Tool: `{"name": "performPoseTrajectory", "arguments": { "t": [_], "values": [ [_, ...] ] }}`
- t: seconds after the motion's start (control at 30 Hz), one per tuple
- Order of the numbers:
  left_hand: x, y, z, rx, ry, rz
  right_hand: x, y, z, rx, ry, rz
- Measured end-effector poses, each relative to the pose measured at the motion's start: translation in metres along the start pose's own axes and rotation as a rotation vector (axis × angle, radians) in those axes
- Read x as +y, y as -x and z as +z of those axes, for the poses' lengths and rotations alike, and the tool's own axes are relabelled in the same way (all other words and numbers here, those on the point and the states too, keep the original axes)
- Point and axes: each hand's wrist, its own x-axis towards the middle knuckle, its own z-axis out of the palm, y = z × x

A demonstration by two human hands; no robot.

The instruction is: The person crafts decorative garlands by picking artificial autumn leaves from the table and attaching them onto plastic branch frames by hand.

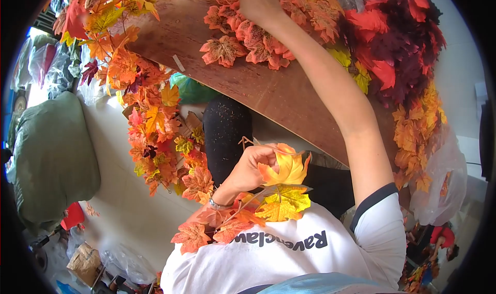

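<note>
My left hand (250,169), a banded bracelet at its wrist, is closed on an artificial maple leaf garland (283,203) in front of my chest. Yellow and orange leaves hang below its fingers, and orange leaves (190,237) lie across the forearm and shirt. My right arm stretches over the brown board. At the top edge, my right hand (261,7) is sunk among a pile of orange artificial maple leaves (253,38), fingers curled down. What those fingers grip is hidden by the leaves and the hand itself.
A long leaf garland (150,113) hangs off the left side of the brown board (175,30). Red and dark purple leaves (398,46) are heaped at the right, above yellow-orange ones (418,133). A clear plastic bag (442,175) and a green sack (54,159) stand at the sides.
</note>
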Motion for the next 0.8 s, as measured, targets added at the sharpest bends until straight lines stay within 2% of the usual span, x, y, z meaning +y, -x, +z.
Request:
{"name": "performPoseTrajectory", "arguments": {
  "t": [0.07, 0.1, 0.13, 0.2, 0.23, 0.27, 0.3, 0.33, 0.37, 0.47, 0.53, 0.63, 0.7, 0.8],
  "values": [
    [0.007, -0.006, 0.006, 0.009, -0.055, 0.062, 0.017, 0.02, -0.039, -0.025, -0.221, 0.178],
    [0.001, -0.004, 0.001, -0.007, 0.006, -0.012, 0.02, 0.032, -0.063, 0.081, -0.25, 0.12],
    [0.012, -0.008, 0.011, -0.009, 0.097, 0.019, 0.021, 0.045, -0.088, 0.187, -0.279, 0.063],
    [0.008, -0.012, 0.015, -0.035, 0.051, 0.165, 0.024, 0.076, -0.13, 0.054, -0.328, 0.232],
    [0.005, -0.015, 0.018, -0.018, 0.014, 0.241, 0.02, 0.099, -0.141, 0.125, -0.535, 0.286],
    [0.003, -0.016, 0.019, 0.012, -0.106, 0.221, 0.02, 0.117, -0.15, 0.201, -0.742, 0.341],
    [0.0, -0.018, 0.023, 0.068, -0.099, 0.2, 0.044, 0.144, -0.138, 0.07, -0.616, 0.338],
    [-0.003, -0.019, 0.029, 0.122, -0.096, 0.178, 0.05, 0.17, -0.138, 0.046, -0.662, 0.41],
    [-0.003, -0.022, 0.038, 0.191, -0.181, 0.256, 0.051, 0.193, -0.142, 0.031, -0.706, 0.478],
    [-0.015, -0.025, 0.042, 0.225, -0.583, 0.401, 0.058, 0.262, -0.143, -0.003, -0.933, 0.693],
    [-0.013, -0.027, 0.047, 0.147, -0.81, 0.54, 0.055, 0.298, -0.144, -0.051, -1.038, 0.85],
    [-0.018, -0.029, 0.056, 0.068, -0.995, 0.727, 0.046, 0.332, -0.154, 0.014, -0.999, 0.913],
    [-0.014, -0.027, 0.067, 0.033, -0.997, 0.769, 0.042, 0.345, -0.16, 0.072, -0.954, 0.919],
    [-0.015, -0.025, 0.076, -0.021, -1.038, 0.818, 0.038, 0.362, -0.168, -0.009, -1.096, 0.998]
  ]
}}
